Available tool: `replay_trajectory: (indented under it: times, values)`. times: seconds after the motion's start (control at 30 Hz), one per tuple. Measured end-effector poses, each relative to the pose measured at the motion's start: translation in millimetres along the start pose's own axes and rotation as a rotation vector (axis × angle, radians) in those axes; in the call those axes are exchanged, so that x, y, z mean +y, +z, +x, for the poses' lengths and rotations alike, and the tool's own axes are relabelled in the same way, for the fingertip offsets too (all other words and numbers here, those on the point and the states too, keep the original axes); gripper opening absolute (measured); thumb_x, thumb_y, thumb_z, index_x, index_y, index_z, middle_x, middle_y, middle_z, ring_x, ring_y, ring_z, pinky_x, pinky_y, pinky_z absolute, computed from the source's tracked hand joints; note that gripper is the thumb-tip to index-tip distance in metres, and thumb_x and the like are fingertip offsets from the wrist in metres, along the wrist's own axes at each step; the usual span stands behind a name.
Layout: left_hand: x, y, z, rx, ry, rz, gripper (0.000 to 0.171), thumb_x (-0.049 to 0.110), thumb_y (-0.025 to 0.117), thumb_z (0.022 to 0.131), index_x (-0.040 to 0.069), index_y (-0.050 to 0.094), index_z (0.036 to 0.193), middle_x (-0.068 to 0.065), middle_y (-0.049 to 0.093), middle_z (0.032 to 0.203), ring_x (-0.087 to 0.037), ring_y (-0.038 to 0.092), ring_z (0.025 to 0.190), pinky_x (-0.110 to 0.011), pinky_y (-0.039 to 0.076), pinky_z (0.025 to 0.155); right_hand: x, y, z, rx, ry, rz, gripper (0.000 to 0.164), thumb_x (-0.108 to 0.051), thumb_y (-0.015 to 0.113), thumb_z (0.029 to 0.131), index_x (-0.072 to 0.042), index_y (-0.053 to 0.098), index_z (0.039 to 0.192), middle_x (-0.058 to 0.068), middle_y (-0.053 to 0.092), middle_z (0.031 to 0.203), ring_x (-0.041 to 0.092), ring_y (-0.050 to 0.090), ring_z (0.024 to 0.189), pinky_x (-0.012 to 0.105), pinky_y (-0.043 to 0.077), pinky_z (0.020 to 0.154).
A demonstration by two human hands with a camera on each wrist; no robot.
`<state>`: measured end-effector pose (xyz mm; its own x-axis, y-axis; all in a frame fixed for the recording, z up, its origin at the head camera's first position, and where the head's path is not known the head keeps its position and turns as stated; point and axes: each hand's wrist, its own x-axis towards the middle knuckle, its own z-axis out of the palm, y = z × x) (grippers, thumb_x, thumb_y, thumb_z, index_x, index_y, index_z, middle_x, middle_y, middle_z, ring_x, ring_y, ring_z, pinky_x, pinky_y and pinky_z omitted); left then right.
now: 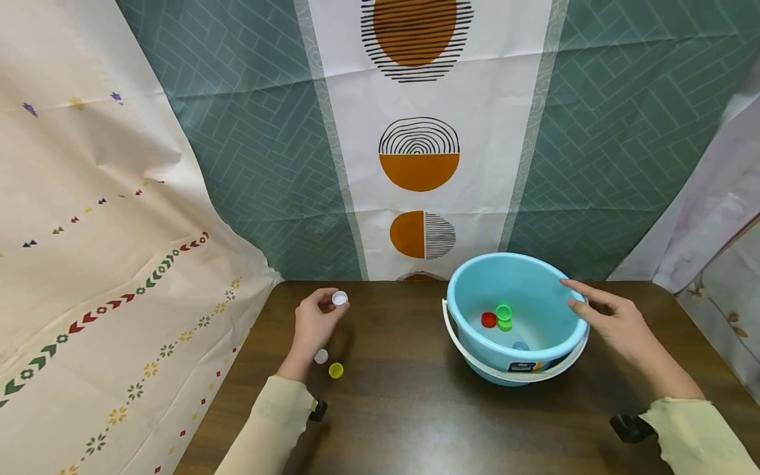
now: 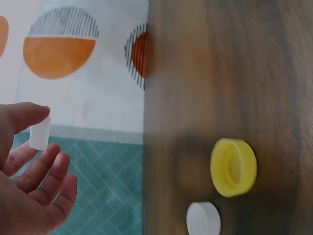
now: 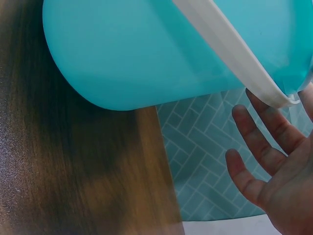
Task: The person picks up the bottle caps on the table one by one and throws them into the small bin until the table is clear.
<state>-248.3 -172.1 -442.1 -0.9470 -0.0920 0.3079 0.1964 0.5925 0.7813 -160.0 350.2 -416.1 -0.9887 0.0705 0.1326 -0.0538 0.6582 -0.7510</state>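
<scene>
My left hand (image 1: 317,318) pinches a white bottle cap (image 1: 340,298) between thumb and fingers, above the far left of the table. In the left wrist view the cap (image 2: 40,133) shows edge-on, the other fingers loosely bent. Under that forearm lie a second white cap (image 1: 321,356) and a yellow cap (image 1: 336,370). My right hand (image 1: 614,323) rests at the right rim of a light blue bucket (image 1: 475,346), fingers spread and fairly straight. Inside the bucket sit a red cap (image 1: 489,320), green caps (image 1: 503,313) and a blue cap (image 1: 520,346).
The bucket's white handle (image 1: 475,361) hangs down along its front. Behind the brown wooden table (image 1: 404,409) hangs a patterned curtain (image 1: 410,99). A cream embroidered cloth (image 1: 89,231) drapes on the left.
</scene>
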Motion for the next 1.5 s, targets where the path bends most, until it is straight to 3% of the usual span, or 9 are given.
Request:
replay_trajectory:
  times: [0.6,0.87,1.17,1.5]
  values:
    - [36.1,16.2,1.7,0.008,0.044,-0.133,0.03,0.03,0.078,0.075,0.02,0.068,0.101,0.001,0.066,0.086,-0.014,0.062,0.076,-0.027,0.053,0.068,0,0,-3,-0.007,-0.027,0.0,0.047,-0.042,0.055,0.092,-0.031,0.047,0.137,-0.004,0.048,0.137,-0.019,0.036,0.1,0.01,0.04,0.069]
    - [52.1,25.2,0.8,-0.009,0.067,-0.187,0.03,0.029,0.078,0.075,0.019,0.069,0.101,0.0,0.066,0.085,-0.018,0.063,0.076,-0.025,0.052,0.067,2,1,-2,0.006,-0.042,0.005,0.047,-0.041,0.056,0.092,-0.03,0.048,0.137,-0.01,0.049,0.133,-0.019,0.038,0.1,0.009,0.041,0.069]
    - [75.3,37.4,3.2,-0.012,0.097,-0.274,0.03,0.026,0.079,0.074,0.017,0.07,0.102,-0.002,0.067,0.085,-0.016,0.061,0.074,-0.024,0.052,0.067,0,-2,-3,0.003,-0.018,-0.011,0.048,-0.043,0.054,0.092,-0.032,0.046,0.138,0.01,0.043,0.144,-0.021,0.033,0.101,0.009,0.039,0.069]
    - [97.5,54.6,3.8,-0.064,0.127,-0.326,0.029,0.027,0.078,0.075,0.018,0.07,0.101,-0.002,0.067,0.085,-0.016,0.061,0.072,-0.025,0.052,0.067,-2,0,-5,-0.003,-0.041,-0.004,0.047,-0.041,0.055,0.092,-0.031,0.046,0.138,0.002,0.043,0.144,-0.023,0.032,0.101,0.007,0.039,0.07]
